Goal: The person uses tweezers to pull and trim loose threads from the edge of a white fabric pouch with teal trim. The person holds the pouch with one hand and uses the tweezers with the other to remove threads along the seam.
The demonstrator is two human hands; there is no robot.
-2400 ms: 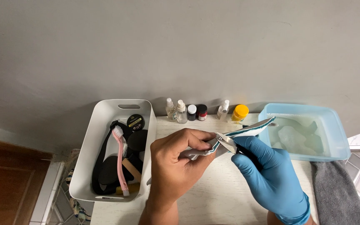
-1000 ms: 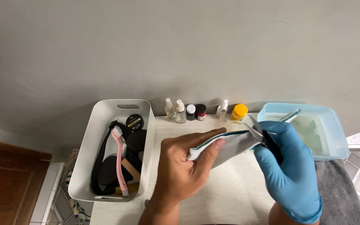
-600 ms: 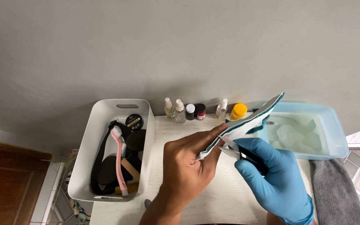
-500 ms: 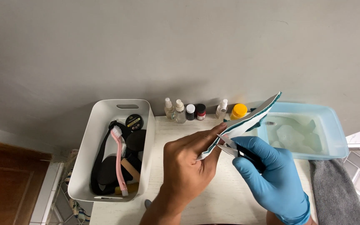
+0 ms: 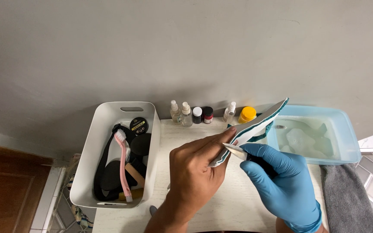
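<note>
My bare left hand (image 5: 195,172) pinches the near end of a thin white insole with a teal edge (image 5: 255,127), held on edge and slanting up toward the right. My right hand (image 5: 281,181), in a blue glove, grips a small tool with a pale tip (image 5: 235,150) that touches the insole's underside close to my left fingers. Both hands hover over the white tabletop (image 5: 238,207). What the tool's handle looks like is hidden in the glove.
A white bin (image 5: 87,172) at left holds a pink brush (image 5: 122,166), black straps and round tins. Small bottles and jars (image 5: 195,114) and a yellow-capped one (image 5: 247,114) line the wall. A blue tub of water (image 5: 344,142) stands at right, a grey towel (image 5: 350,198) beside it.
The insole has been turned from lying flat between my hands to standing on edge, its far end raised toward the tub. My gloved hand shifted under it with the tool.
</note>
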